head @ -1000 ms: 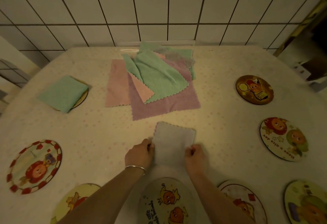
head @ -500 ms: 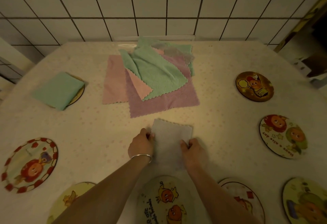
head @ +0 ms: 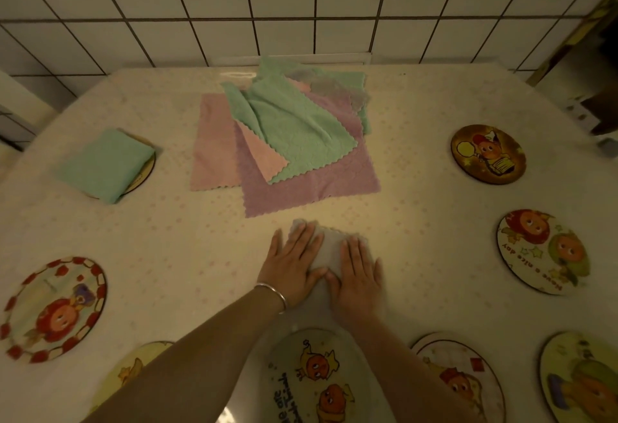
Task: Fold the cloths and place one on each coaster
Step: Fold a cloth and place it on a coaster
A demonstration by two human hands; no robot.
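White wall tiles [head: 301, 4] with dark grout backed the scene, and below them a pale, faintly patterned tabletop [head: 167, 255] filled the view under dim, warm light. Round cartoon coasters ringed its edges: a red-bordered one [head: 53, 309] at the left, a dark one [head: 487, 154] at the far right, one with lettering [head: 543, 251] below it, and more along the near edge (partly cut off by the frame). At the far left a folded green cloth [head: 103, 165] lay on a coaster [head: 144, 173], covering most of it. Toward the wall sat a loose pile of unfolded cloths, a green cloth [head: 294, 128] on top, a pink cloth [head: 214, 148] and a purple cloth [head: 317, 185] beneath it.

Just nearer than the pile, a pale grey cloth [head: 329, 252] lay folded on the tabletop, between the pile and the nearest coaster [head: 314, 379]. Both hands pressed flat on it. The left hand [head: 294, 262] lay with fingers straight and slightly spread over the cloth's left part, a thin bracelet [head: 272, 295] on its wrist. The right hand [head: 357, 268] lay flat on the right part, fingers extended toward the wall. The thumbs nearly met in the middle. Both forearms reached in from the bottom edge, converging on the cloth.
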